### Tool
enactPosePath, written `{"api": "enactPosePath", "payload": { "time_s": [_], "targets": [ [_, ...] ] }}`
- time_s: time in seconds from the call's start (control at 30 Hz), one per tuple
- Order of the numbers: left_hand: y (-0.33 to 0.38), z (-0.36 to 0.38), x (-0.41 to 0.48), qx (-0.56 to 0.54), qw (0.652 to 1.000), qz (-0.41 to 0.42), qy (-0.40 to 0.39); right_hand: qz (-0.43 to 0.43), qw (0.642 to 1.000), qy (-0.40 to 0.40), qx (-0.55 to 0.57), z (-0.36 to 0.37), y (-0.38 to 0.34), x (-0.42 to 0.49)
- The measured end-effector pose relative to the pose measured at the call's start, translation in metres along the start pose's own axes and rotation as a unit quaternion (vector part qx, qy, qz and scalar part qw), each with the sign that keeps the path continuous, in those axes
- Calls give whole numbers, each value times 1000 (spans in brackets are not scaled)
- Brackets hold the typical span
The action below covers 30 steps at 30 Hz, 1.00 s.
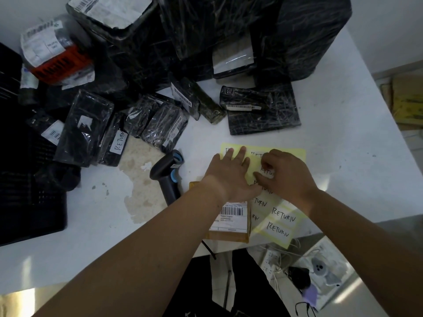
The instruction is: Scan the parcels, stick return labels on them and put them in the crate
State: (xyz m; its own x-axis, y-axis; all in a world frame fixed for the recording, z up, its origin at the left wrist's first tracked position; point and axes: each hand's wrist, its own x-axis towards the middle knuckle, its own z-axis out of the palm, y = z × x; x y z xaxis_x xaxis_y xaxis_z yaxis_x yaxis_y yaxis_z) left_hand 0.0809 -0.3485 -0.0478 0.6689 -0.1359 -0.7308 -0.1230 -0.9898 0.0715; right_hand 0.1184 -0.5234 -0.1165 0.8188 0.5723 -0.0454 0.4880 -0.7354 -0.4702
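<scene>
A yellow sheet of white RETURN labels lies on the white table near its front edge. My left hand presses flat on the sheet's upper left part, fingers straight. My right hand has its fingers curled and pinches a RETURN label on the sheet. A brown parcel with a barcode label lies partly under my left wrist and the sheet. A black barcode scanner with blue trim lies just left of my left hand. The black crate stands at the table's left edge.
Several black-wrapped parcels are heaped across the back of the table, one of them with a RETURN label. Two larger black parcels lie behind the sheet. A worn patch marks the table left of the scanner.
</scene>
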Motion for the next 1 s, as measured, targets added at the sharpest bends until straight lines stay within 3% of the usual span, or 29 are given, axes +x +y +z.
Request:
{"api": "enactPosePath", "payload": {
  "time_s": [1.0],
  "targets": [
    [-1, 3, 3, 9, 1000, 5, 0, 128, 989, 48, 48, 11, -29, -5]
  ]
}}
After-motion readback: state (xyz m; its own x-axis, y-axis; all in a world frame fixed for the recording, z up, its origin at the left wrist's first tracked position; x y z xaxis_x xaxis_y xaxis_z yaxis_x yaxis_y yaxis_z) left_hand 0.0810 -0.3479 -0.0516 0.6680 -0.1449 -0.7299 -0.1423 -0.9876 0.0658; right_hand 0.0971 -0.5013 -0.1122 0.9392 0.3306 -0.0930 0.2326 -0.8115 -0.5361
